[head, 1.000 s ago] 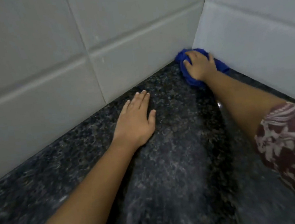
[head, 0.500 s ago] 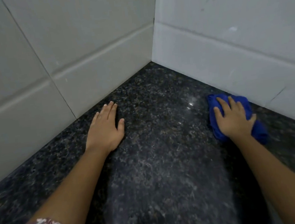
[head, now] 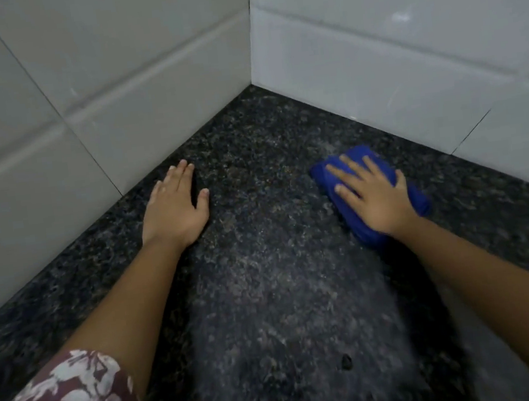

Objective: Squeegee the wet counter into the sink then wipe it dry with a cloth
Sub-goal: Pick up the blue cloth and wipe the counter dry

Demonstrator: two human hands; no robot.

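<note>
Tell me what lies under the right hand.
A blue cloth lies under the right hand, which presses it flat onto the dark speckled counter. The cloth's middle is hidden by the palm, and the counter beneath the cloth is covered.

A soft, folded, deep-blue cloth (head: 322,173) lies flat on the counter in the right middle of the frame, near the foot of the white tiled wall (head: 406,68) but apart from it. Its long side runs from upper left to lower right, and the right hand (head: 373,197) is spread flat on top, covering most of it. The dark speckled granite counter (head: 264,266) fills the lower and central frame, narrowing to a corner at upper centre, with a paler, hazy streak running up its middle from the bottom edge.
</note>
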